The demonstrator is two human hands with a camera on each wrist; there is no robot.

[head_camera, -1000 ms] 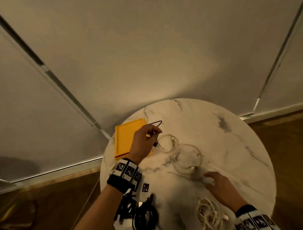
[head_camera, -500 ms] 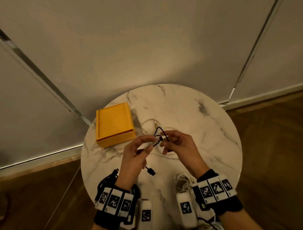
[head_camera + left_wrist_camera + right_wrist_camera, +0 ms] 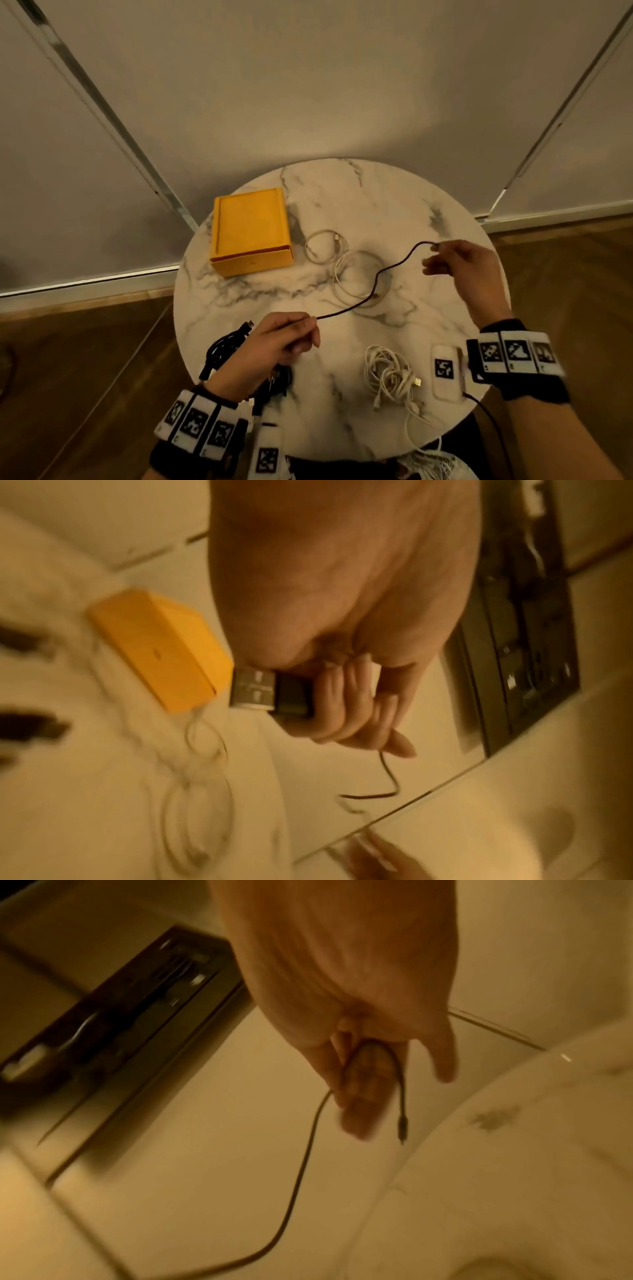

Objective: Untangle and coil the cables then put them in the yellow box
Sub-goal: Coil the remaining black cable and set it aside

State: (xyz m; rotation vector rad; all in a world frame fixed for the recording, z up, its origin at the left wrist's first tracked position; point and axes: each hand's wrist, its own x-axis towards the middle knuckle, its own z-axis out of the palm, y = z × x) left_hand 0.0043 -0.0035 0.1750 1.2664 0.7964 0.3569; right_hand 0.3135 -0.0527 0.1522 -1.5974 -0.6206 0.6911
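Observation:
A thin black cable (image 3: pixel 375 284) stretches between both hands above the round marble table (image 3: pixel 428 308). My left hand (image 3: pixel 274 342) grips its USB plug end (image 3: pixel 270 693), fingers curled round it. My right hand (image 3: pixel 459 263) pinches the other end, and the small connector (image 3: pixel 401 1127) hangs past the fingers. The yellow box (image 3: pixel 251 231) sits shut at the table's far left. Two loose white cable coils (image 3: pixel 346 263) lie beside the box. A tangled white cable bundle (image 3: pixel 394 377) lies near the front edge, and a black cable bundle (image 3: pixel 226 346) lies under my left wrist.
A white tagged device (image 3: pixel 444 371) lies at the table's front right with a dark lead running off the edge. Another tagged white device (image 3: pixel 269 452) sits at the front left edge. Wood floor surrounds the table, with pale walls behind.
The hands have drawn apart from the table's centre, pulling the black cable out from a small loop into a long line. The right hand moved far right, the left hand toward me.

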